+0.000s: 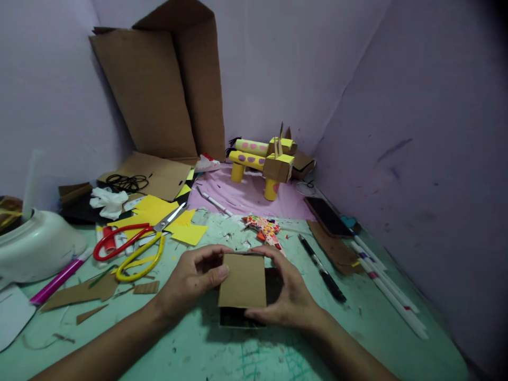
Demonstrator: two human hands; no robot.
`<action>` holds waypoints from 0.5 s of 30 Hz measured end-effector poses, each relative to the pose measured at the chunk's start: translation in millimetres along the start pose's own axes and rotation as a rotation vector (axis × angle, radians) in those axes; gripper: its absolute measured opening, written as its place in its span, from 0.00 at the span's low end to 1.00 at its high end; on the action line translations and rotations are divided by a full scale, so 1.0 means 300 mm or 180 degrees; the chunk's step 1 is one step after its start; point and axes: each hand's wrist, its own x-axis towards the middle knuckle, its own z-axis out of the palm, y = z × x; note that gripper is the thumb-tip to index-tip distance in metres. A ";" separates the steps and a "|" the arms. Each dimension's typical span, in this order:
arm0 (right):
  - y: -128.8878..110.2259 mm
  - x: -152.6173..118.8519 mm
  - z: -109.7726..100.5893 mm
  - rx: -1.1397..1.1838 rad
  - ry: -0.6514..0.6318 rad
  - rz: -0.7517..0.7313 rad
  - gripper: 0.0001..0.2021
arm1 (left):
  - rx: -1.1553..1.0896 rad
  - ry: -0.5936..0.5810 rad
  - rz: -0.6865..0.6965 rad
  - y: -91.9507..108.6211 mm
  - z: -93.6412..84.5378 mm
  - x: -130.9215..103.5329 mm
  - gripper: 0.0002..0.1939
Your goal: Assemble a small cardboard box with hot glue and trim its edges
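A small cardboard box [243, 280] is held just above the green table, near the middle front. Its top is a plain brown square flap, and dark gaps show along the front and right sides. My left hand [202, 275] grips the left edge, thumb on top and fingers behind. Around the right side curls my right hand [288, 291], its thumb at the front lower corner and fingertips at the back edge. Beyond the box lie crumpled patterned scraps [265, 226]. Scissors [159, 227] with red and yellow handles rest to the left.
Yellow cardboard giraffe-like figures [257, 159] stand on pink cloth [222, 185] at the back. To the right are a black pen [322, 269], a phone [328, 217] and white sticks [392, 296]. A white pot [39, 248], purple marker [59, 278] and large cardboard box [146, 95] occupy the left.
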 end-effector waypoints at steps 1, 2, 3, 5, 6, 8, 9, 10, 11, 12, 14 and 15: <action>0.001 0.000 0.001 -0.0054 0.0034 -0.0040 0.38 | 0.0038 -0.0028 0.0015 0.002 0.003 -0.002 0.23; 0.002 0.000 0.001 -0.0097 0.0068 -0.0090 0.38 | 0.0084 -0.0063 0.0027 0.005 0.005 -0.003 0.23; 0.002 -0.001 0.001 -0.0140 0.0096 -0.0142 0.38 | 0.0127 -0.0086 0.0047 0.007 0.006 -0.005 0.22; 0.003 -0.004 0.000 -0.0227 0.0137 -0.0231 0.37 | 0.0206 -0.0145 0.0088 0.010 0.006 -0.006 0.22; 0.003 -0.006 -0.002 -0.0263 0.0138 -0.0258 0.37 | 0.0234 -0.0168 0.0104 0.010 0.005 -0.005 0.21; 0.004 -0.009 -0.004 -0.0230 0.0097 -0.0245 0.36 | 0.0260 -0.0189 0.0129 0.010 0.000 -0.004 0.21; 0.003 -0.011 -0.005 -0.0161 0.0048 -0.0207 0.37 | 0.0270 -0.0178 0.0132 0.009 -0.002 -0.003 0.21; 0.002 -0.011 -0.006 -0.0076 -0.0009 -0.0141 0.39 | 0.0285 -0.0145 0.0131 0.009 -0.004 -0.003 0.21; 0.000 -0.011 -0.006 0.0024 -0.0046 -0.0053 0.42 | 0.0308 -0.0087 0.0135 0.010 -0.005 -0.003 0.21; -0.004 -0.011 -0.007 0.0146 -0.0034 0.0033 0.46 | 0.0341 -0.0009 0.0155 0.011 -0.005 -0.003 0.22; -0.016 -0.010 -0.012 0.0514 0.0280 0.0178 0.52 | 0.0413 0.0211 0.0254 0.017 -0.005 -0.004 0.22; -0.025 -0.010 -0.015 0.0771 0.0647 0.0256 0.50 | 0.0431 0.0367 0.0347 0.021 -0.004 -0.005 0.23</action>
